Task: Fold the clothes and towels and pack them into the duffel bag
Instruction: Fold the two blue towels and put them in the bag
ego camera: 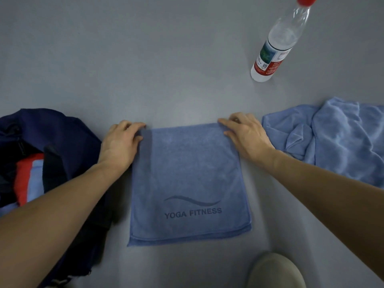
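Note:
A blue towel [190, 179] printed "YOGA FITNESS" lies folded in layers on the grey surface in front of me. My left hand [120, 142] pinches its far left corner between thumb and fingers. My right hand [245, 134] pinches its far right corner. A navy duffel bag [62, 134] sits open at the left, partly under my left forearm, with red and light blue folded cloth inside. A second, lighter blue towel [332, 138] lies crumpled at the right.
A clear plastic water bottle [276, 44] with a red cap stands at the far right. A beige shoe [276, 271] shows at the bottom right. The grey surface [145, 59] extends beyond the towel.

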The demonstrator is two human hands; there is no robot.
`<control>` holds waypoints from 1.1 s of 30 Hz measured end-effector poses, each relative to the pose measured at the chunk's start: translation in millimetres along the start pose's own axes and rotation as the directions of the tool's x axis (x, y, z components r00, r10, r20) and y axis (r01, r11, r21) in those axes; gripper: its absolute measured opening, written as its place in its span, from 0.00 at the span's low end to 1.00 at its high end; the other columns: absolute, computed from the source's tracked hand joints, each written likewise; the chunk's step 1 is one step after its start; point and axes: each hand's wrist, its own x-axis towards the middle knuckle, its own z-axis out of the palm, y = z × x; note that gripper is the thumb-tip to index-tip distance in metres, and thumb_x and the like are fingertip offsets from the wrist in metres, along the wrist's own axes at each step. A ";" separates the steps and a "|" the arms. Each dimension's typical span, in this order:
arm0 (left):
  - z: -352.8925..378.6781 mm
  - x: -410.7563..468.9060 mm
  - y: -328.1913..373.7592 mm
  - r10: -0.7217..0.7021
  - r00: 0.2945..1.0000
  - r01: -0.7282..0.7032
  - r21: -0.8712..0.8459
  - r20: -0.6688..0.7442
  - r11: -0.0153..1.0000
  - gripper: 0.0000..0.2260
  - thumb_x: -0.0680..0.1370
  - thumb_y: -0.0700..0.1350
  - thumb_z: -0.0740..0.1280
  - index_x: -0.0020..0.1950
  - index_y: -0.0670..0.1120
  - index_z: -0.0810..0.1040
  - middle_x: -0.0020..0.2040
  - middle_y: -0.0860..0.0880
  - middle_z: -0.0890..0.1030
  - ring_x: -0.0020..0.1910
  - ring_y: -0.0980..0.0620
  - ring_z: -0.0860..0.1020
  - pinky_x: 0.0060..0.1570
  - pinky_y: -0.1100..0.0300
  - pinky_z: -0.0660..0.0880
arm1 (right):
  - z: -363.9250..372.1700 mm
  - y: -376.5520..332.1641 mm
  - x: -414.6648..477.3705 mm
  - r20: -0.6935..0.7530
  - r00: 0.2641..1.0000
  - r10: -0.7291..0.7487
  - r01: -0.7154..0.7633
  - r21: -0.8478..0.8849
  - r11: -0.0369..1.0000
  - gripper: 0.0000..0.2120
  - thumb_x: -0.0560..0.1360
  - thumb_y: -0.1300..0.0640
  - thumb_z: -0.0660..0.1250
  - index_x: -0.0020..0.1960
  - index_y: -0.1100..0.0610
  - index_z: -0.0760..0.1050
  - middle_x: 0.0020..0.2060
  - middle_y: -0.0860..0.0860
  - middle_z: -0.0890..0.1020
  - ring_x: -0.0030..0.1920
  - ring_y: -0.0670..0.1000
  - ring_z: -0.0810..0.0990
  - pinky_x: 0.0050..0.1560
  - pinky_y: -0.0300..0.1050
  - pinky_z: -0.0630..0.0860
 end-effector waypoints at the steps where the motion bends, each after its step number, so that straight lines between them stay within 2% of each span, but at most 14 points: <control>1: -0.8 4.9 0.6 -0.025 1.000 0.026 -0.029 0.008 0.999 0.14 0.80 0.44 0.68 0.65 0.48 0.78 0.55 0.45 0.78 0.56 0.40 0.74 0.51 0.45 0.75 | -2.0 -0.7 2.9 0.009 0.998 0.058 -0.058 0.035 0.998 0.18 0.79 0.56 0.65 0.69 0.52 0.75 0.57 0.57 0.77 0.55 0.63 0.74 0.58 0.59 0.73; 4: -2.2 16.8 -2.0 -0.061 0.997 0.066 -0.094 0.054 0.993 0.09 0.78 0.43 0.70 0.58 0.48 0.80 0.49 0.47 0.79 0.53 0.43 0.76 0.51 0.49 0.73 | -9.5 -2.2 15.7 0.097 0.985 0.144 -0.154 0.107 0.982 0.16 0.77 0.59 0.67 0.64 0.56 0.74 0.55 0.58 0.79 0.57 0.62 0.75 0.58 0.54 0.72; 7: -9.8 22.2 -6.0 -0.090 0.995 0.094 -0.085 0.047 0.992 0.05 0.79 0.43 0.70 0.54 0.46 0.82 0.49 0.46 0.78 0.52 0.43 0.76 0.50 0.51 0.72 | -19.3 -1.9 25.6 0.138 0.974 0.178 -0.191 0.082 0.978 0.11 0.78 0.60 0.65 0.60 0.58 0.77 0.55 0.58 0.80 0.58 0.60 0.76 0.56 0.50 0.71; 10: -27.8 19.1 1.8 -0.113 0.990 0.102 -0.126 -0.085 0.987 0.06 0.80 0.43 0.67 0.54 0.44 0.81 0.52 0.45 0.78 0.54 0.43 0.75 0.50 0.53 0.70 | -36.1 -2.2 27.5 0.008 0.978 0.206 -0.206 0.127 0.970 0.08 0.79 0.59 0.64 0.56 0.57 0.79 0.53 0.57 0.80 0.57 0.59 0.75 0.53 0.50 0.71; 12: -43.2 5.3 11.4 -0.107 0.984 0.086 -0.146 -0.143 0.986 0.05 0.81 0.43 0.65 0.54 0.44 0.80 0.54 0.46 0.78 0.55 0.44 0.74 0.49 0.55 0.68 | -49.7 -7.3 18.6 -0.102 0.982 0.162 -0.139 0.200 0.970 0.06 0.78 0.60 0.65 0.53 0.55 0.79 0.52 0.54 0.79 0.55 0.58 0.75 0.52 0.50 0.71; 15: -58.9 -38.3 18.1 -0.021 0.985 -0.001 -0.126 -0.172 0.992 0.03 0.81 0.41 0.66 0.52 0.45 0.79 0.47 0.49 0.79 0.50 0.45 0.75 0.46 0.55 0.69 | -63.1 -16.2 -21.2 -0.151 0.988 0.018 0.012 0.198 0.980 0.05 0.77 0.61 0.66 0.51 0.56 0.79 0.48 0.51 0.81 0.51 0.55 0.75 0.48 0.49 0.70; 19: -52.9 -114.2 13.4 0.131 0.986 -0.135 -0.026 -0.106 0.990 0.04 0.79 0.38 0.67 0.51 0.43 0.80 0.47 0.47 0.81 0.50 0.43 0.75 0.50 0.53 0.71 | -45.7 -19.3 -103.1 -0.165 0.964 -0.207 0.221 0.069 0.973 0.06 0.73 0.65 0.69 0.49 0.58 0.81 0.43 0.54 0.82 0.47 0.54 0.73 0.50 0.47 0.70; 22: -38.3 -154.8 8.1 0.213 0.977 -0.214 0.049 0.016 0.976 0.07 0.78 0.43 0.63 0.48 0.44 0.80 0.44 0.47 0.81 0.46 0.41 0.77 0.46 0.47 0.75 | -13.4 -17.9 -149.4 -0.006 0.944 -0.331 0.331 -0.009 0.944 0.05 0.74 0.59 0.66 0.47 0.54 0.81 0.41 0.51 0.80 0.45 0.55 0.76 0.47 0.52 0.74; 25: -26.1 -181.3 11.6 0.178 0.967 -0.199 0.108 0.182 0.974 0.13 0.76 0.53 0.60 0.48 0.49 0.81 0.47 0.51 0.81 0.49 0.43 0.78 0.45 0.48 0.75 | 9.3 -23.3 -176.4 0.148 0.915 -0.374 0.384 -0.042 0.922 0.05 0.72 0.53 0.65 0.45 0.51 0.80 0.41 0.48 0.79 0.44 0.55 0.78 0.45 0.52 0.75; 27: -21.8 -185.3 22.3 0.136 0.972 -0.160 0.114 0.189 0.981 0.14 0.76 0.57 0.61 0.50 0.51 0.81 0.50 0.53 0.80 0.52 0.45 0.78 0.48 0.49 0.73 | 8.4 -31.4 -175.3 0.145 0.927 -0.346 0.354 -0.033 0.935 0.07 0.72 0.49 0.66 0.45 0.51 0.80 0.42 0.48 0.79 0.45 0.55 0.78 0.45 0.51 0.74; 29: -12.3 -176.9 38.5 0.158 0.980 -0.164 0.041 0.118 0.986 0.16 0.78 0.55 0.60 0.56 0.49 0.82 0.55 0.51 0.81 0.54 0.44 0.79 0.50 0.48 0.75 | 5.6 -44.5 -164.5 0.042 0.943 -0.329 0.330 0.003 0.944 0.12 0.76 0.46 0.66 0.49 0.53 0.81 0.46 0.50 0.80 0.48 0.56 0.78 0.47 0.52 0.75; 30: -4.6 -169.9 48.1 0.176 0.980 -0.177 0.004 0.095 0.984 0.18 0.80 0.52 0.58 0.61 0.46 0.81 0.60 0.49 0.80 0.57 0.43 0.79 0.53 0.47 0.76 | 7.6 -53.0 -157.3 0.002 0.947 -0.322 0.322 0.014 0.947 0.16 0.78 0.45 0.64 0.55 0.55 0.81 0.53 0.51 0.81 0.52 0.57 0.79 0.52 0.53 0.76; 31: 5.6 -162.6 57.5 0.198 0.976 -0.197 -0.023 0.086 0.980 0.20 0.81 0.50 0.57 0.67 0.44 0.78 0.65 0.46 0.79 0.62 0.41 0.78 0.58 0.45 0.76 | 13.4 -61.2 -149.6 -0.006 0.949 -0.315 0.315 0.015 0.949 0.21 0.80 0.43 0.61 0.63 0.56 0.79 0.60 0.53 0.80 0.59 0.58 0.78 0.58 0.55 0.76; 33: 30.4 -148.8 73.6 0.219 0.969 -0.215 -0.047 0.117 0.976 0.24 0.82 0.49 0.54 0.76 0.43 0.69 0.75 0.41 0.70 0.73 0.40 0.69 0.70 0.42 0.68 | 33.0 -72.2 -135.1 0.057 0.950 -0.307 0.309 -0.017 0.951 0.28 0.82 0.40 0.56 0.75 0.56 0.70 0.73 0.56 0.71 0.73 0.59 0.69 0.72 0.58 0.68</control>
